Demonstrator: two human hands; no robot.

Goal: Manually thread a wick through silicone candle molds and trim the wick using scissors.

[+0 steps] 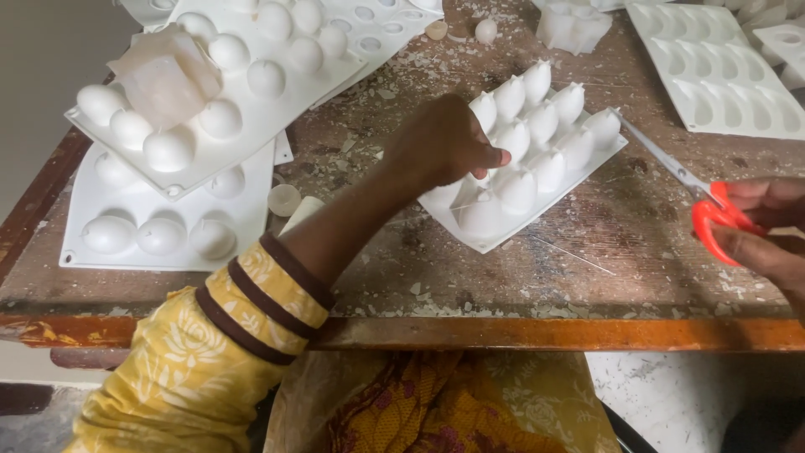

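Observation:
A white silicone mould [527,159] with several egg-shaped domes lies tilted on the worn wooden table [537,268]. My left hand [444,144] grips its near left corner, fingers curled over the edge. My right hand [767,231] holds red-handled scissors [696,191] at the right. The blades point up-left, and their tip [622,122] reaches the mould's far right corner, by one dome's wick.
Two more dome moulds [210,101] are stacked at the left, with a translucent wax block [166,77] on top. An empty cavity tray [721,71] lies at the back right, a wax lump [573,25] behind. Wax flakes litter the table. The orange front edge [537,334] is close.

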